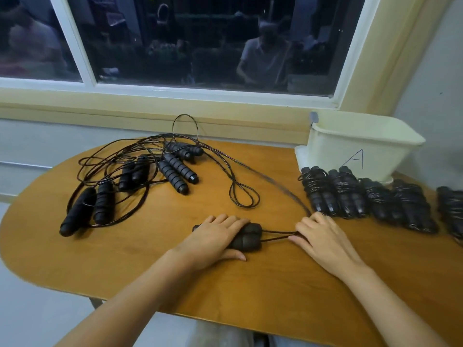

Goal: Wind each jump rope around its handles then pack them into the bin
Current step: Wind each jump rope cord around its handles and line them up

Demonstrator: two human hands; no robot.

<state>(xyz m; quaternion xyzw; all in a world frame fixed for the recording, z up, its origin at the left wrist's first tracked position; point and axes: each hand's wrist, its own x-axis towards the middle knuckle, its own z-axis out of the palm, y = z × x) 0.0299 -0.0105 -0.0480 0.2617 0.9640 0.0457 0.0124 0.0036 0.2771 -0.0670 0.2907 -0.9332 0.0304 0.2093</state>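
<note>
Left hand: the left hand [215, 236] lies over a pair of handles [246, 237] at the near middle of the table [175, 266]. The fingers are curled across the top and the thumb is pressed along the near side, gripping the two handles together.

Right hand: the right hand [323, 239] sits just to the right of the handles, palm down, its fingertips pinching the cord [275, 231].

Rope in work: two taut strands run from the handle ends to the right hand. Beyond the hand the cord sweeps up and away in a long arc toward the far side of the table, blurred in the frame.

Wound ropes: a row of wound ropes [370, 199] lies side by side along the right of the table. Five black bundles can be seen, each with its cord wrapped round paired handles, and the last is cut off by the frame edge.

Loose ropes: a tangle of loose ropes [140, 171] spreads over the far left of the table — several pairs of ribbed black handles amid overlapping loops.

Bin: the white bin [360, 146] stands at the far right corner, directly behind the wound row, with a hand-drawn letter A [355, 159] on its front wall. Its inside cannot be seen.

Setting: a dark window [200, 41] runs behind the table — reflections of figures show in the glass.
</note>
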